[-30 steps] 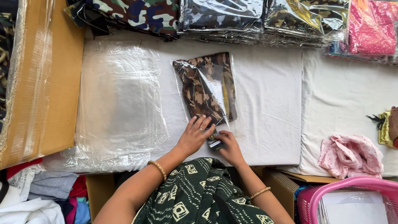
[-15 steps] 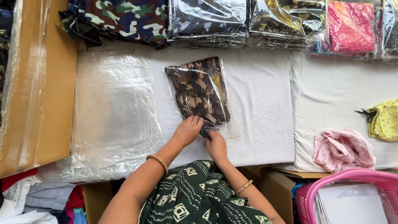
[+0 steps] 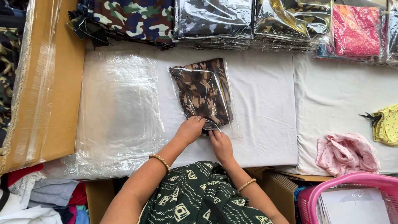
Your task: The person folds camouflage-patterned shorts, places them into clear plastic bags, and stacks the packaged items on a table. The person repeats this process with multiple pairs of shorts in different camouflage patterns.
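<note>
bag (image 3: 203, 93) with camo cloth lies flat on white worktop (image 3: 265, 103) | left hand (image 3: 190, 129) fingers curled, pressing bag's near edge | right hand (image 3: 221, 144) fingers pinch same edge

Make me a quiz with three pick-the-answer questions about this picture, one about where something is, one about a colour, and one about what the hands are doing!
1. Where is the stack of empty clear bags?
A. Left of the bagged camouflage cloth
B. Inside the pink basket
C. On top of the pink cloth

2. What colour is the camouflage cloth in the clear bag by the hands?
A. Bright blue
B. Brown
C. White

3. What are the left hand and right hand doing?
A. Hanging in the air
B. Holding scissors
C. Pressing on the bag's near end

Answers:
1. A, the stack lies on the white surface to the cloth's left.
2. B, its patches are brown and dark.
3. C, both hands rest on the bag's near edge.
</note>
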